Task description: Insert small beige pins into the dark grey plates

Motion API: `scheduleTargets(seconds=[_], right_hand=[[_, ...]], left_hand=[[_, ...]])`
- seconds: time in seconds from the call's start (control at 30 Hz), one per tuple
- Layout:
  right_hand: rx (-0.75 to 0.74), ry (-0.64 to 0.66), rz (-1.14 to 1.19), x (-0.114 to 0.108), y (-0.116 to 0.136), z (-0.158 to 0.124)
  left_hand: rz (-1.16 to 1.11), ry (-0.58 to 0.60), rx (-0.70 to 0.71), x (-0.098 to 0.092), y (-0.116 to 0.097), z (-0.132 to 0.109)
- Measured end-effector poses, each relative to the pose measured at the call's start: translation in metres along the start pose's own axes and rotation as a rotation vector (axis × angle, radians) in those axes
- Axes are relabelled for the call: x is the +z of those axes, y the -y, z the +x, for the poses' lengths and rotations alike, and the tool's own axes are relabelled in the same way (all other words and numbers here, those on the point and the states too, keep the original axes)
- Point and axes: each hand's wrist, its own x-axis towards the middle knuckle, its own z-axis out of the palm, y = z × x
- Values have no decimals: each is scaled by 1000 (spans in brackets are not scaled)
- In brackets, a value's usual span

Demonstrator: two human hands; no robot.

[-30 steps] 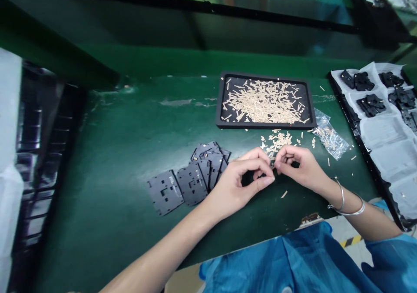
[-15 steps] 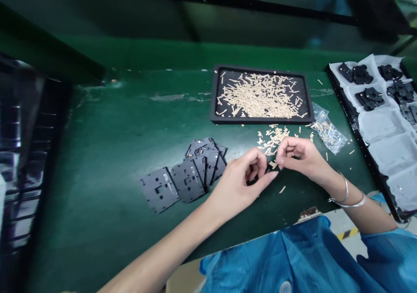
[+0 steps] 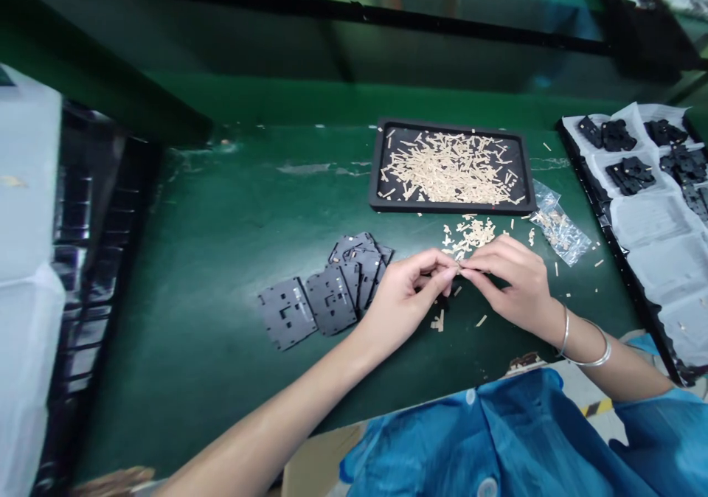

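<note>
My left hand (image 3: 410,289) and my right hand (image 3: 512,277) meet fingertip to fingertip over the green bench. Both are closed in a pinch, with a tiny tan piece (image 3: 458,265) between them, mostly covered by the fingers. Just beyond the fingertips lies a loose pile of small tan pieces (image 3: 473,235). A few stray tan strips (image 3: 439,322) rest on the bench below my hands. To the left of my left hand, several flat black plates with cut-outs (image 3: 288,313) lie fanned out and overlapping.
A shallow black tray (image 3: 377,165) heaped with tan strips stands behind the pile. Beside it lies a clear plastic bag (image 3: 565,231) with small pieces inside. At right is a lined compartment tray (image 3: 644,213) holding black parts; another tray (image 3: 82,261) stands at left.
My hands, apart before, have come together at the fingertips, and the left thumb has closed in. More tan strips show on the bench below them. The view has shifted slightly left.
</note>
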Motion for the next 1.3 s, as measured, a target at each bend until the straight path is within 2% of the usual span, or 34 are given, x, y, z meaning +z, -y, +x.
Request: scheduleTargets(seconds=[0.2, 0.4, 0.5, 0.63, 0.77, 0.93, 1.03, 1.3], right_hand=[[-85, 19, -94, 3, -2, -2], [-187, -22, -153, 7, -1, 3], [-156, -52, -148, 6, -7, 5], [-30, -123, -231, 2, -24, 7], [27, -112, -254, -1, -36, 9], [15, -27, -35, -1, -25, 6], [-37, -40, 69, -1, -14, 4], [-155, -158, -21, 2, -8, 1]], left_hand=[[49, 32, -1, -2, 3, 3], [62, 19, 15, -2, 5, 4], [-22, 17, 19, -1, 3, 4], [-163, 4, -9, 3, 1, 3], [-239, -29, -50, 9, 2, 1], [-268, -137, -53, 10, 5, -1], [-251, -185, -23, 9, 6, 0], [-134, -171, 79, 9, 4, 2]])
